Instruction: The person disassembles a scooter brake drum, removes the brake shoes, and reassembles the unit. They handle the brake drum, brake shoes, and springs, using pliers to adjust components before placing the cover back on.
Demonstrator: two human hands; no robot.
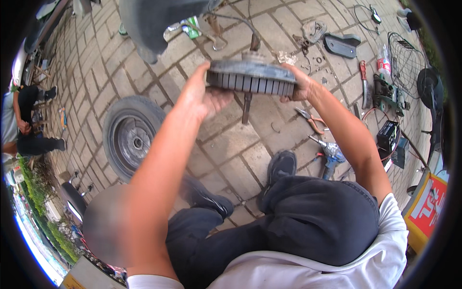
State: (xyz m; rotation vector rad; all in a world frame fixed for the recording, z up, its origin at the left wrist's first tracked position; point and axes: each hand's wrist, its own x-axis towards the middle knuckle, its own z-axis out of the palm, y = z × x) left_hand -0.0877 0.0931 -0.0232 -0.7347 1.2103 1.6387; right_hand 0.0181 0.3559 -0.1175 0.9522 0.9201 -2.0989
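Paving (pixel 231 139): grey-tan rectangular blocks, rough-faced, dark joints.

Wheel (pixel 138 143): black rubber tyre around a dull grey metal rim with a round central hub; lies flat on the paving, left of the person's feet.

Basket (pixel 406 48): black metal wire, open mesh; at far right.

Drum (pixel 250 83): squat, round, grey metal piece, held over the paving, ahead of the person's feet. Side wall lined with flat grey upright blocks parted by narrow dark slots; a smooth, scuffed, darker band runs along its upper edge. Disc broad from left to right, edge toward the viewer, dipping slightly at right.

Left hand (pixel 206 98): closed about the drum's left edge, fingers curled beneath. Right hand (pixel 301 85): closed about the right edge, thumb above, fingers below.

Shaft (pixel 246 110): slim, brownish metal rod showing on both sides of the drum; long axis crosswise to the disc, far end pointing away from the person, near end toward the feet.

Power tool (pixel 332 156): blue and grey, pistol-shaped; on the paving, right of the shoes.

Pliers (pixel 308 116): metal jaws, orange handles; near the power tool.
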